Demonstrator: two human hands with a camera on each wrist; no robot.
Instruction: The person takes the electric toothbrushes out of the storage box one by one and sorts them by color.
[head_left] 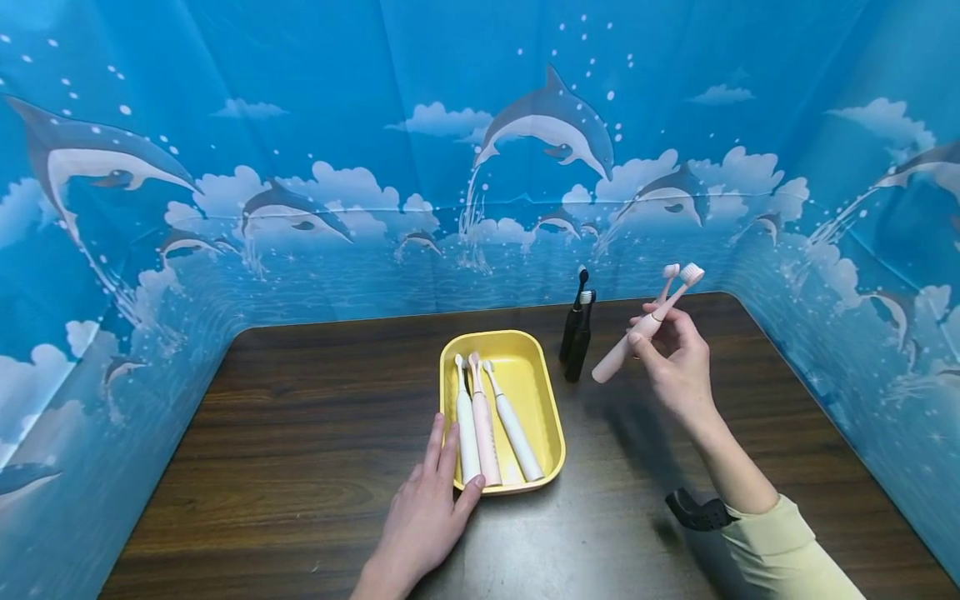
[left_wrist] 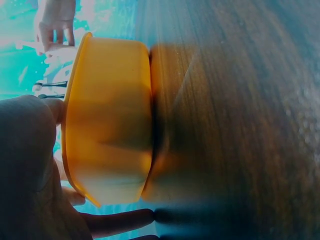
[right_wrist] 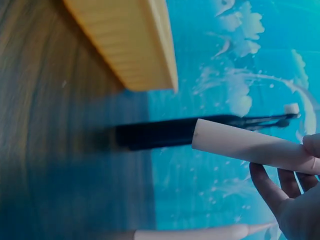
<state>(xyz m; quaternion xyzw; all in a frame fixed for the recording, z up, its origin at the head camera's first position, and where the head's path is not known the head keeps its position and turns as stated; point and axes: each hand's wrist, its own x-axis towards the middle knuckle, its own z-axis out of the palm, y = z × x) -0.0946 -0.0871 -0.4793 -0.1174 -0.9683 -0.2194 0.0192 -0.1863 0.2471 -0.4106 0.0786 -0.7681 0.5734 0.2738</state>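
My right hand [head_left: 681, 367] pinches a pink electric toothbrush [head_left: 622, 354] above the table, tilted with its bristles up and to the right. Behind that hand a second pink toothbrush [right_wrist: 190, 234] stands upright, its lower part hidden from the head view. Two black electric toothbrushes [head_left: 577, 342] stand upright just right of a yellow tray [head_left: 552, 417]. My left hand [head_left: 426, 508] rests at the tray's near left corner, fingers extended over the rim. In the tray lie a white toothbrush [head_left: 467, 437], a pink toothbrush [head_left: 485, 442] and a pale toothbrush [head_left: 519, 440].
A dark wood table [head_left: 322, 433] lies under everything. A blue curtain [head_left: 337, 108] printed with dolphins surrounds its back and sides. On my right wrist sits a black strap device [head_left: 697, 510], beside a pale yellow sleeve [head_left: 783, 542].
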